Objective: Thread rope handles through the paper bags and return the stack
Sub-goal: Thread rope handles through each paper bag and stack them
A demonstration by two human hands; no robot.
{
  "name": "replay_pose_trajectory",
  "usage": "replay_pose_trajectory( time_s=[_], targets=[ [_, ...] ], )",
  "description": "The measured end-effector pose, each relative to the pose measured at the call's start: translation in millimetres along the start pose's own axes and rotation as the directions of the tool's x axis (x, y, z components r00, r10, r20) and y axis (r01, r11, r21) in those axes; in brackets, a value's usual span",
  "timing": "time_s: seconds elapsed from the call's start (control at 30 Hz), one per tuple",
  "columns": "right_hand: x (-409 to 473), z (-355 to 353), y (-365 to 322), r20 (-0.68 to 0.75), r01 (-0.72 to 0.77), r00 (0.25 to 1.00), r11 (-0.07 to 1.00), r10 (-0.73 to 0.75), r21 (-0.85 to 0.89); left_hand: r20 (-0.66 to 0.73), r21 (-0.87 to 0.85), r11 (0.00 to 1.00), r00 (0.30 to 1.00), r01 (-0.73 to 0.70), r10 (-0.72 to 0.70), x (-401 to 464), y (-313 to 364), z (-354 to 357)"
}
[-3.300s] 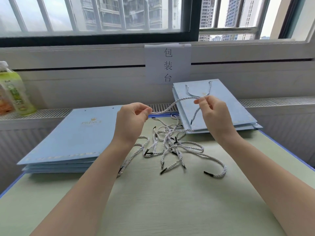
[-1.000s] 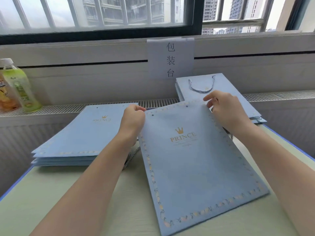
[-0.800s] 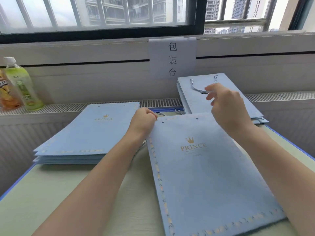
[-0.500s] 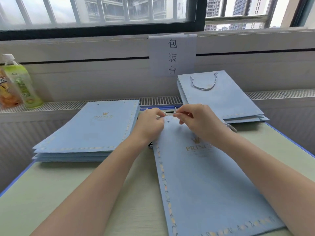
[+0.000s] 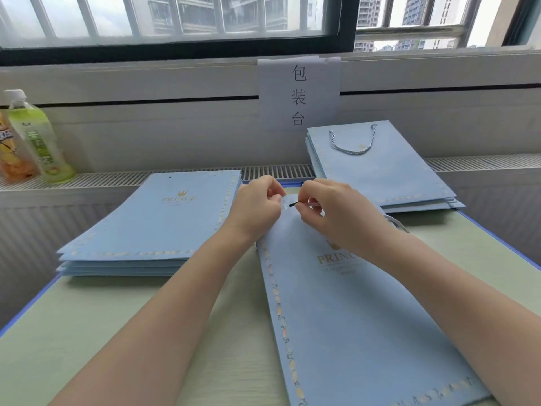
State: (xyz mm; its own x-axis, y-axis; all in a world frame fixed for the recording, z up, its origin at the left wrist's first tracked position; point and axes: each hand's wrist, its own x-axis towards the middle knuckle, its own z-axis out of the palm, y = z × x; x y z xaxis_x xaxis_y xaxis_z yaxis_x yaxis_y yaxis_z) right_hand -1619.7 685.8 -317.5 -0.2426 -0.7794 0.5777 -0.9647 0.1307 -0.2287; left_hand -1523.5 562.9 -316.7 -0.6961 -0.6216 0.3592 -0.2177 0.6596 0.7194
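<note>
**Right at the punched hole**

So the flat blue paper bag (image 5: 351, 317) lies mid-table, top edge pinched by the left hand (image 5: 254, 209). Right hand (image 5: 330, 212) pinches the rope (image 5: 293, 204) by its black tip beside the hole. Unthreaded stack (image 5: 152, 224) left, finished stack (image 5: 380, 168) right, bottles (image 5: 35, 136) far left.

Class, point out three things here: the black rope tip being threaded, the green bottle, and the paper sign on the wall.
black rope tip (image 5: 293, 204), head view, middle of the tip.
green bottle (image 5: 39, 139), head view, its label.
paper sign (image 5: 298, 95), head view, middle character.
</note>
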Motion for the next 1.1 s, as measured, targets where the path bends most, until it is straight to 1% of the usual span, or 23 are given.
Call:
replay_pose_trajectory(
  time_s=[0.1, 0.17, 0.33, 0.43, 0.67, 0.73, 0.87, 1.0, 1.1],
  targets=[
    [1, -2, -3, 0.023, -0.002, 1.0, 0.999, 0.001, 0.04, 0.024, -0.21, 0.976, 0.999, 0.049, -0.045, -2, 6, -7],
    [1, -2, -3, 0.021, 0.0, 1.0, 0.996, -0.002, 0.085, 0.041, -0.299, 0.95, 0.996, 0.086, -0.077, -4, 9, -12],
    [1, -2, -6, 0.031, -0.01, 1.0, 0.991, 0.006, 0.134, 0.052, -0.364, 0.926, 0.995, 0.099, -0.085, -5, 12, -15],
    [1, -5, -10, -0.008, -0.021, 1.0, 0.989, 0.022, 0.145, 0.041, -0.421, 0.902, 0.995, 0.096, -0.087, -6, 13, -17],
    [1, -6, -10, 0.019, -0.081, 0.997, 0.965, 0.079, 0.249, 0.092, -0.503, 0.862, 0.996, 0.059, -0.015, -8, 16, -22],
    [1, -6, -11, 0.041, -0.107, 0.994, 0.946, 0.099, 0.305, 0.113, -0.516, 0.855, 0.994, 0.052, 0.008, -8, 15, -23],
    [4, -4, -8, 0.055, -0.172, 0.985, 0.915, 0.164, 0.366, 0.176, -0.491, 0.868, 0.984, 0.072, 0.018, -6, 13, -25],
    [5, -2, -1, 0.007, -0.227, 0.97, 0.897, 0.242, 0.379, 0.159, -0.445, 0.894, 0.987, 0.055, 0.018, -6, 13, -25],
    [5, -3, 0, 0.05, -0.254, 0.965, 0.882, 0.256, 0.396, 0.14, -0.436, 0.9, 0.989, 0.023, 0.043, -6, 16, -25]
  ],
)
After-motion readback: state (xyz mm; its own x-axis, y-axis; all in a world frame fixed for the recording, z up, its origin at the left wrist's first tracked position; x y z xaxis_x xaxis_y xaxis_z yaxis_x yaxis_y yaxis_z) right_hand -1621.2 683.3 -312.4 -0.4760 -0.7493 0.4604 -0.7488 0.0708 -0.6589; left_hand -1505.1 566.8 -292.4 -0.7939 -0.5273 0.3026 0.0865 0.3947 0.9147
